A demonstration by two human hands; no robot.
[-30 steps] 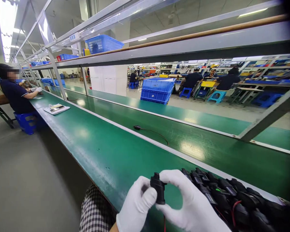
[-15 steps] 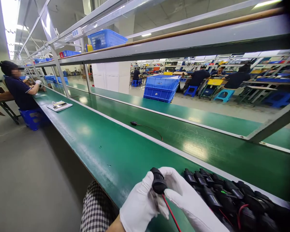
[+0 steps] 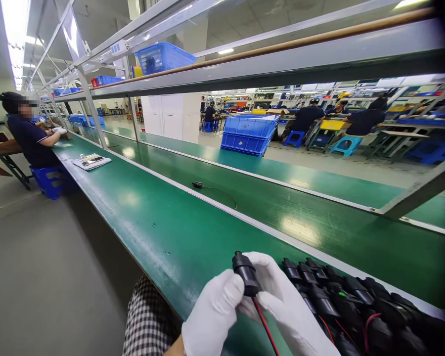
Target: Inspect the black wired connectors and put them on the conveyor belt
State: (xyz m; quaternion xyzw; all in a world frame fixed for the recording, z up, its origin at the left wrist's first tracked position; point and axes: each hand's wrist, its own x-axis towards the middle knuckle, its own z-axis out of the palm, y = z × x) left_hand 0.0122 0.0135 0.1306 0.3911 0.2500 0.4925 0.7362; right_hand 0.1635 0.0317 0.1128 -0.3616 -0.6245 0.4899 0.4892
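Note:
A black cylindrical part (image 3: 245,274), with a narrower stepped top end and a red-and-black lead (image 3: 264,324) hanging from its bottom, is held up over the green bench. My left hand (image 3: 217,309), in a white glove, pinches it from the left with the thumb on its side. From the right, my right hand (image 3: 282,291), also gloved, curls round behind it, thumb by the base where the wires come out. Some of my fingers are hidden behind the part. Beside my right hand lies a pile of similar black parts (image 3: 326,299), several with red wires showing.
Along the bench runs a green conveyor belt (image 3: 178,170), carrying one black part with a wire (image 3: 197,185). A clipboard with papers (image 3: 92,161) lies farther up the bench. Blue crates (image 3: 248,136) stand beyond. At far left sits a co-worker (image 3: 29,131); overhead is a metal shelf (image 3: 244,69).
The part between my hands has turned, showing more of its side and stepped end. On the belt, the wired part has shifted left and away. The co-worker's hands are lower.

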